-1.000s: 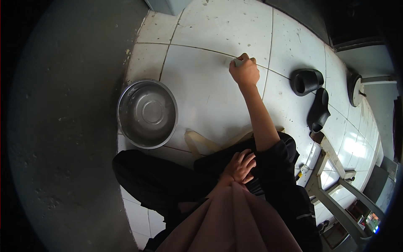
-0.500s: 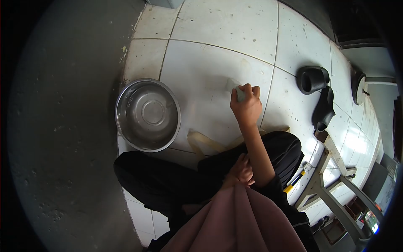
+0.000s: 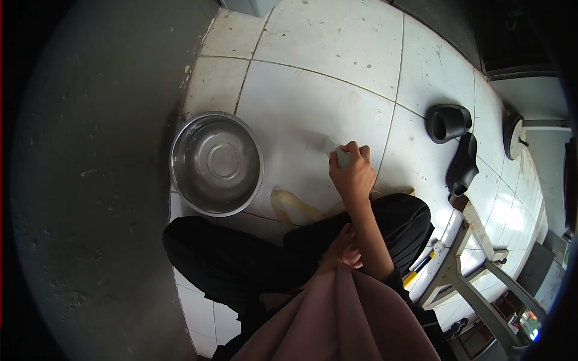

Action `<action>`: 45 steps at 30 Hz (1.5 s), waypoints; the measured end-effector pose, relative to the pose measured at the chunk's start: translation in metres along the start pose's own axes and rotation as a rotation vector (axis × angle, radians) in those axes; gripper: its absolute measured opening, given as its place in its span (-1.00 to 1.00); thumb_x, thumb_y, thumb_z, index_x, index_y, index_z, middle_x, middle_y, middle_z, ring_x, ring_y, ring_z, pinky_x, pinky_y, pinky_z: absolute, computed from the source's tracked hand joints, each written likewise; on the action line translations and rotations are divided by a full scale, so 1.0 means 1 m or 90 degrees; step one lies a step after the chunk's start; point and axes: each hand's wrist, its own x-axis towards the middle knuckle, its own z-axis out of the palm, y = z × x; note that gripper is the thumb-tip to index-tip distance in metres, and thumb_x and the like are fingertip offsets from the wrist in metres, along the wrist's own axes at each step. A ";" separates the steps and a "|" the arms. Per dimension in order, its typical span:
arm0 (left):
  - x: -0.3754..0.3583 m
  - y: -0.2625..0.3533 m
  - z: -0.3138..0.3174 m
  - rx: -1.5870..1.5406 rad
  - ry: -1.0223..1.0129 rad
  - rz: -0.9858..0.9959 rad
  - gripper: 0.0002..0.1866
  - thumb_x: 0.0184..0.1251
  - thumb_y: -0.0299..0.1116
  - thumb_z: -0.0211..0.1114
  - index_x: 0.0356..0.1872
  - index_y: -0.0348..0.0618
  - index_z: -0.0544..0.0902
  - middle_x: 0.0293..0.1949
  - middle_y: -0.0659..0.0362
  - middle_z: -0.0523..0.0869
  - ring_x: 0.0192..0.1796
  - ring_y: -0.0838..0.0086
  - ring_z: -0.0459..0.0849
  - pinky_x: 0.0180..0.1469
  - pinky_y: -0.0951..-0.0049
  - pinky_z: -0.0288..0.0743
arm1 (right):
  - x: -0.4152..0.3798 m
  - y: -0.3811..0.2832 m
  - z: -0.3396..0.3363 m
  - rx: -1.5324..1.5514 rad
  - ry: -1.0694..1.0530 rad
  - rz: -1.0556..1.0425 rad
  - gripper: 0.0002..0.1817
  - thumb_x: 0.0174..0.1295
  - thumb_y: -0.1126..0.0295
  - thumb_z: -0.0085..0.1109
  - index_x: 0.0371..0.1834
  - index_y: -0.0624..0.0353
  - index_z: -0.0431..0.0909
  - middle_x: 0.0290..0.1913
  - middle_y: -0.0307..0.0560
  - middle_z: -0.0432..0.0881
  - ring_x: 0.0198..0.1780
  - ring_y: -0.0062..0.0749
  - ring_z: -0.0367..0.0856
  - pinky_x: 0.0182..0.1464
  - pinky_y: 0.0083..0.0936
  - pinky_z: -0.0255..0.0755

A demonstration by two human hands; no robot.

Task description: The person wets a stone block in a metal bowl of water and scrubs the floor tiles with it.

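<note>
My right hand [image 3: 354, 171] is closed round a pale greenish block [image 3: 342, 157], held low over or against the white floor tile [image 3: 283, 120]. Whether the block touches the tile I cannot tell. My left hand [image 3: 344, 246] lies in my lap beside my right forearm, its fingers partly hidden. To the left of my right hand a round steel basin [image 3: 217, 201] rests on the floor; it looks empty or holds a little clear liquid. A pale yellowish strip [image 3: 292, 204] lies between the basin and my knee.
Black slippers [image 3: 448, 122] are on the tiles at the right, near a wooden frame [image 3: 475, 289] and a yellow-and-black handled tool [image 3: 419, 269]. A grey wall or surface [image 3: 96, 180] runs along the left. A round lidded thing [image 3: 515, 137] stands at the far right.
My right hand has moved down the frame, nearer to my knees, with the block still in it. The view has shifted slightly. My left hand stays in my lap.
</note>
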 end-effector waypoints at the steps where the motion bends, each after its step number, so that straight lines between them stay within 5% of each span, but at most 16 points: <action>1: -0.001 -0.002 -0.001 -0.006 -0.026 -0.002 -0.52 -0.16 0.07 0.33 -0.25 -0.03 0.75 0.25 0.08 0.41 0.33 0.11 0.25 0.20 0.11 0.29 | -0.012 0.006 0.010 0.022 0.050 -0.024 -0.79 0.02 0.28 0.39 -0.31 0.02 0.57 -0.27 -0.09 0.49 -0.46 -0.16 0.65 -0.47 -0.31 0.54; 5: -0.001 -0.002 -0.011 -0.001 -0.183 -0.007 -0.52 -0.13 0.06 0.33 -0.23 -0.05 0.73 0.25 0.09 0.41 0.34 0.12 0.24 0.18 0.12 0.30 | -0.001 0.002 0.029 0.041 0.149 -0.064 -0.80 0.00 0.31 0.40 -0.35 0.02 0.57 -0.30 -0.15 0.46 -0.44 -0.22 0.64 -0.48 -0.33 0.52; 12: 0.014 0.005 -0.043 0.058 -0.417 -0.014 -0.52 -0.07 0.05 0.33 -0.20 -0.09 0.69 0.25 0.10 0.41 0.35 0.14 0.23 0.15 0.13 0.32 | 0.101 -0.024 0.036 0.028 0.069 -0.009 -0.75 -0.01 0.25 0.40 -0.29 0.01 0.58 -0.23 -0.06 0.53 -0.44 -0.17 0.67 -0.49 -0.34 0.54; 13: 0.011 0.005 -0.039 0.060 -0.414 -0.014 -0.52 -0.07 0.05 0.33 -0.20 -0.09 0.69 0.25 0.10 0.41 0.35 0.14 0.23 0.15 0.13 0.32 | 0.105 -0.023 0.032 0.030 0.026 0.015 -0.72 0.00 0.21 0.40 -0.24 0.00 0.61 -0.19 -0.04 0.56 -0.38 -0.12 0.69 -0.40 -0.29 0.57; 15: -0.002 0.004 -0.019 0.009 -0.002 -0.006 -0.52 -0.06 0.05 0.33 -0.17 -0.04 0.67 0.25 0.13 0.40 0.36 0.16 0.22 0.16 0.13 0.32 | 0.108 -0.011 0.019 0.064 -0.007 0.024 -0.71 -0.01 0.20 0.40 -0.23 0.00 0.63 -0.19 -0.03 0.58 -0.34 -0.08 0.69 -0.34 -0.26 0.58; 18: 0.002 0.003 -0.013 -0.050 0.110 0.004 -0.41 -0.13 0.01 0.35 -0.02 -0.06 0.59 0.19 0.13 0.42 0.28 0.13 0.33 0.10 0.09 0.39 | 0.110 0.023 -0.009 0.182 0.015 0.059 -0.71 0.01 0.16 0.38 -0.26 0.06 0.67 -0.19 0.04 0.64 -0.22 -0.03 0.69 -0.18 -0.18 0.57; 21: 0.003 0.007 -0.023 -0.056 0.088 -0.012 -0.54 -0.15 -0.06 0.37 -0.19 -0.03 0.57 0.17 0.13 0.42 0.29 0.13 0.32 0.10 0.10 0.39 | 0.121 0.068 -0.029 0.172 0.085 0.100 -0.71 0.04 0.13 0.35 -0.26 0.07 0.66 -0.19 0.08 0.64 -0.18 0.01 0.68 -0.12 -0.18 0.56; 26: 0.001 0.005 -0.015 -0.024 0.070 -0.016 -0.49 -0.08 0.04 0.35 -0.11 -0.01 0.58 0.24 0.15 0.36 0.34 0.15 0.26 0.17 0.09 0.35 | 0.130 0.092 -0.027 0.087 0.113 0.121 -0.71 0.05 0.13 0.34 -0.27 0.05 0.64 -0.18 0.07 0.63 -0.22 0.02 0.67 -0.14 -0.16 0.56; 36: -0.002 0.006 -0.021 -0.009 -0.008 -0.024 -0.45 0.02 0.12 0.31 -0.02 0.01 0.60 0.31 0.16 0.30 0.40 0.17 0.19 0.23 0.09 0.29 | 0.131 0.033 0.017 0.062 0.111 0.075 -0.75 0.04 0.23 0.33 -0.26 0.07 0.62 -0.20 0.03 0.58 -0.45 -0.09 0.67 -0.40 -0.25 0.58; 45: -0.001 0.006 -0.020 -0.025 0.010 -0.023 -0.40 0.01 0.12 0.34 0.06 0.03 0.60 0.35 0.18 0.28 0.39 0.17 0.20 0.25 0.11 0.28 | 0.117 0.006 0.020 0.057 0.018 -0.010 -0.76 0.03 0.24 0.34 -0.24 0.04 0.62 -0.18 -0.01 0.57 -0.44 -0.09 0.68 -0.41 -0.26 0.59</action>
